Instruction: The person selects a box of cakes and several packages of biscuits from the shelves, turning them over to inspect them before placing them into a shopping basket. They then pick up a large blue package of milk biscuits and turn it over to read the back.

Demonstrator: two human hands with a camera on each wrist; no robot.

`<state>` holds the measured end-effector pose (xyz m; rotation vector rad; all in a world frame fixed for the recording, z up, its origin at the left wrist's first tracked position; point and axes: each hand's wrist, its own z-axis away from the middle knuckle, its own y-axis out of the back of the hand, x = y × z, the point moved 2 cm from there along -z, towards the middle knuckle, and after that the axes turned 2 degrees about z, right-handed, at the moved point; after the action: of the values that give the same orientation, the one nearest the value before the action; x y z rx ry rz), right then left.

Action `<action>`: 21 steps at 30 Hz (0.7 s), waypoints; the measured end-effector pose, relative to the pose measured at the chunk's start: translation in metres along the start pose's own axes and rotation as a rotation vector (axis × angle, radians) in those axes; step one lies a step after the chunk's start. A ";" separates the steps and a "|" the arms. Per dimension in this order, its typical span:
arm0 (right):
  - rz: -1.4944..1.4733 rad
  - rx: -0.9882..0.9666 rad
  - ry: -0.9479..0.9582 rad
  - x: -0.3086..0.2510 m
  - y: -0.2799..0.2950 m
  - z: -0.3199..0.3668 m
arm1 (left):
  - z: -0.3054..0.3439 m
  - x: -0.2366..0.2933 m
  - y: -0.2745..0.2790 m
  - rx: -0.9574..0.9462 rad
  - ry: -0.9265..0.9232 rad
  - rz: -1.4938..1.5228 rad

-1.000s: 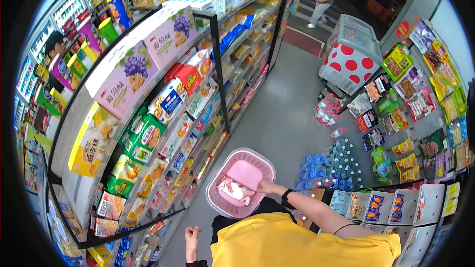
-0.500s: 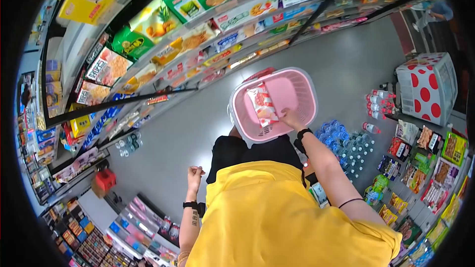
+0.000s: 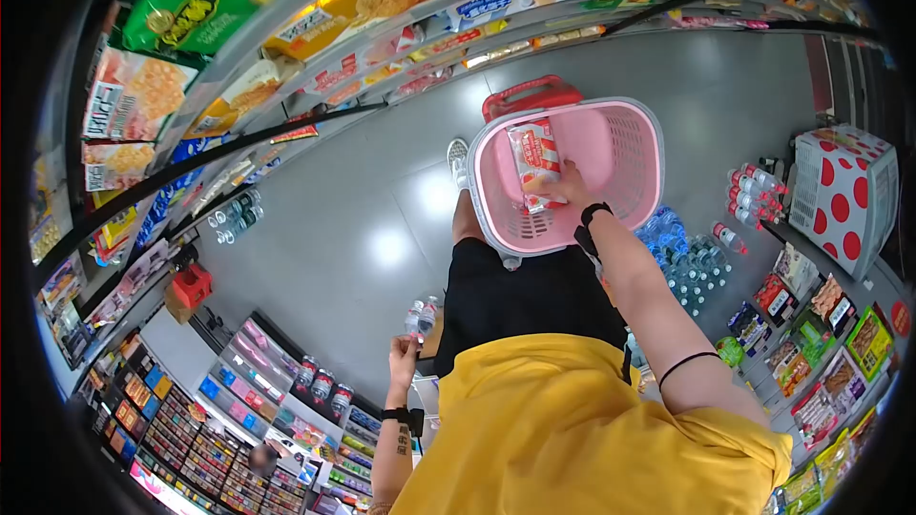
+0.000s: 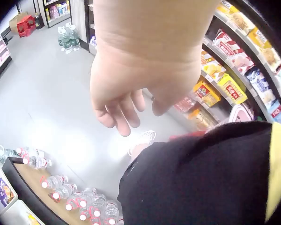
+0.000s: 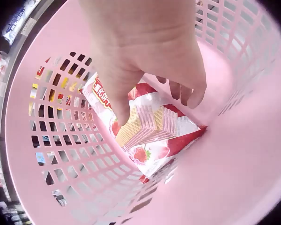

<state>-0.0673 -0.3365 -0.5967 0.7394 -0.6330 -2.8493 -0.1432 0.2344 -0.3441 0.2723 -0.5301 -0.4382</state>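
Note:
A red-and-white wafer packet (image 3: 535, 154) (image 5: 152, 124) lies in a pink basket (image 3: 650, 148) (image 5: 234, 178). My right hand (image 3: 570, 189) (image 5: 150, 56) reaches into the basket over the packet; its thumb rests against the wrapper and its loosely bent fingers spread beside it, the tips partly hidden. No firm grip shows. My left hand (image 3: 402, 362) (image 4: 140, 75) hangs beside my body, fingers loosely curled with nothing in them.
Snack shelves (image 3: 315, 114) line the far left and top. A red basket handle (image 3: 530, 98) lies beyond the pink rim. Bottles (image 3: 697, 272) and a dotted freezer (image 3: 840, 195) stand at the right. More bottles (image 4: 91, 204) stand near my left side.
The head view has turned down and toward the left, so shelves and basket shift in it. My right hand has moved from beside the packet's end to over it. The left stays empty.

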 end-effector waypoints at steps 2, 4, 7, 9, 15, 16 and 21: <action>-0.188 -0.070 -0.002 0.000 -0.011 -0.008 | -0.009 -0.004 -0.004 -0.004 -0.006 0.006; -0.313 -0.113 -0.028 0.001 -0.020 -0.018 | -0.017 0.007 -0.008 0.004 0.036 -0.027; -0.310 -0.111 -0.142 -0.003 -0.028 -0.017 | -0.028 0.009 -0.012 0.004 -0.030 0.111; -0.186 -0.055 -0.249 -0.039 -0.012 0.006 | -0.032 0.006 -0.010 -0.014 -0.028 0.129; -0.298 -0.111 -0.131 0.012 -0.027 -0.029 | -0.039 0.003 0.002 -0.036 0.016 0.117; -0.296 -0.108 -0.123 0.012 -0.025 -0.028 | -0.040 0.003 0.005 -0.033 0.020 0.101; -0.438 -0.083 -0.103 0.018 -0.028 -0.033 | -0.051 0.007 0.018 -0.039 -0.020 0.038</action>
<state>-0.0672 -0.3269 -0.6425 0.8076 -0.4003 -3.3061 -0.1040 0.2541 -0.3768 0.2204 -0.5453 -0.4138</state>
